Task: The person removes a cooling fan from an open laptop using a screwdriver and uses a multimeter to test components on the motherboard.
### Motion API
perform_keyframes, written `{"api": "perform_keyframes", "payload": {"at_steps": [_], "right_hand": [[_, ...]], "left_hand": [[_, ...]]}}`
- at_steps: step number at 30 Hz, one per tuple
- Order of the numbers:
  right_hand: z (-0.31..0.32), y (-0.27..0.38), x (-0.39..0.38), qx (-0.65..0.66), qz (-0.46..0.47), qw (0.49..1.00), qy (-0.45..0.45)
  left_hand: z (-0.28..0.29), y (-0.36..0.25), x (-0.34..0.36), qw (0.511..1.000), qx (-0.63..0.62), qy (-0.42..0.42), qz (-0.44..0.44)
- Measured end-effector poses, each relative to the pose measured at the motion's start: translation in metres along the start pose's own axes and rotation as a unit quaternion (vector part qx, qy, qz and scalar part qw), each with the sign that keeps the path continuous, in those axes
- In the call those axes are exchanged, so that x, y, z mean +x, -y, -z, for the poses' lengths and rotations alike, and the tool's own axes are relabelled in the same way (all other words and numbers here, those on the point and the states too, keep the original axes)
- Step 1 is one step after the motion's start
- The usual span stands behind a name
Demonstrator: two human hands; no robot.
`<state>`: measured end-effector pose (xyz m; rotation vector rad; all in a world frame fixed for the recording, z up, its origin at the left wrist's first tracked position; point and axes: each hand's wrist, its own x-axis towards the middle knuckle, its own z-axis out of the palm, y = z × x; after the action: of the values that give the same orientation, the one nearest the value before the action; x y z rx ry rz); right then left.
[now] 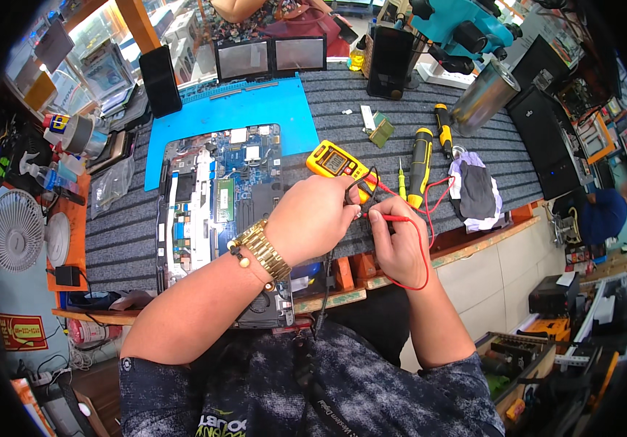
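Note:
My left hand, below a gold watch, is closed around the end of a black cable that hangs toward my lap. A thin black lead also runs into its fingers; its tip is hidden. My right hand pinches a red test probe, its point meeting the small end held at my left fingertips. Just beyond both hands lies a yellow multimeter with a lit display. To the left, an opened laptop base shows its blue circuit board and a green memory module.
A blue mat lies on the grey ribbed bench cover. Right of the multimeter are a yellow-black screwdriver, a smaller one and a dark cloth bundle. A metal cylinder and teal microscope stand behind.

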<state>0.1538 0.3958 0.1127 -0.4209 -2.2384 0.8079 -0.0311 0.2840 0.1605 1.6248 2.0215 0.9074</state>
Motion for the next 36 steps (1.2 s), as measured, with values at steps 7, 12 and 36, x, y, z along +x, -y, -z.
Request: {"api": "perform_keyframes", "payload": {"at_steps": [7, 12, 36], "right_hand": [[0.004, 0.002, 0.006, -0.005, -0.022, 0.999, 0.030], [0.006, 0.003, 0.009, -0.018, -0.019, 0.999, 0.042], [0.028, 0.006, 0.037, 0.001, -0.101, 0.981, 0.166]], "left_hand": [[-0.002, 0.002, 0.002, 1.000, -0.003, -0.021, -0.022], [-0.004, 0.003, 0.003, 0.999, 0.018, -0.022, -0.030], [0.000, 0.013, 0.022, 0.991, 0.053, 0.024, -0.121]]}}
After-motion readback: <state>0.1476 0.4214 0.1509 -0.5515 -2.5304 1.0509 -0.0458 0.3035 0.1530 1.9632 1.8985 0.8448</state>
